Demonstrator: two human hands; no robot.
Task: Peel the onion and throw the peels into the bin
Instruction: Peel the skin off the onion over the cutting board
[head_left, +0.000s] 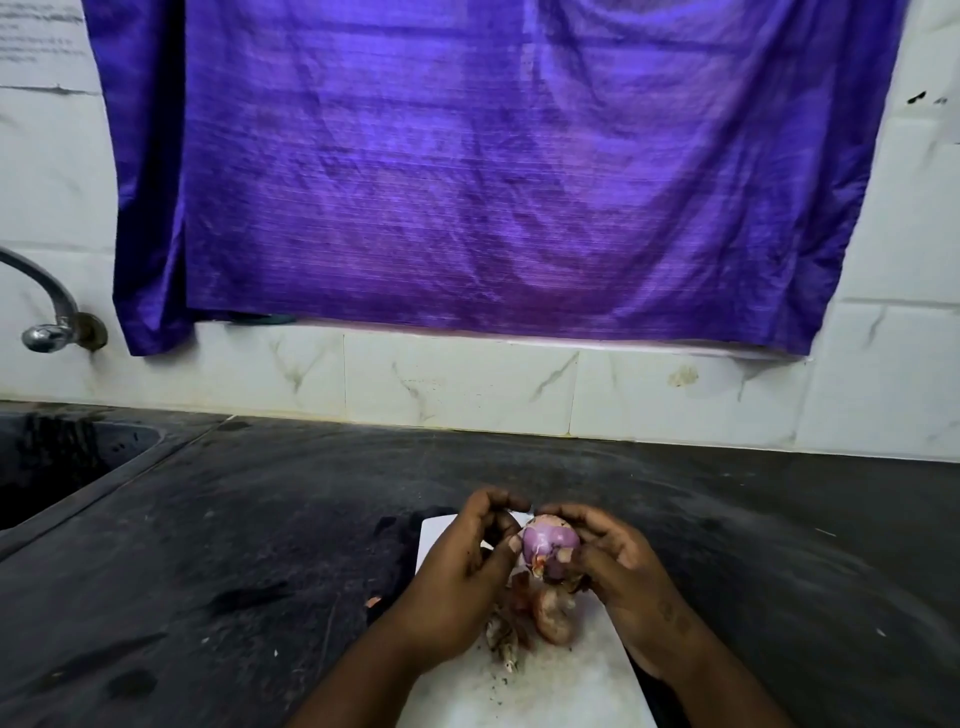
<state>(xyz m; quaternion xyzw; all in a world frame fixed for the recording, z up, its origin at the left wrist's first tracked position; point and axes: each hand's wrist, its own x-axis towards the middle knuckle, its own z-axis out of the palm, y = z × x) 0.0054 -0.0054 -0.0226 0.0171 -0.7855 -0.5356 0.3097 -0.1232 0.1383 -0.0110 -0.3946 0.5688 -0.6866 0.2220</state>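
Worktop (260, 519) dark; white board (571, 691) below the grip. Right hand (618, 566) curled round the onion (548, 545), held above the board. Left hand (462, 561) pinched at its top, thumb on its side. Loose peels (556, 613) lay directly under the grip. Risk: bared flesh looked slick (might slip from the grip), and peels could scatter off the board. No bin in view.

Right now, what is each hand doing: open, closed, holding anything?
Left hand: closed, pinching the onion at its top.
Right hand: closed, gripping the same onion.
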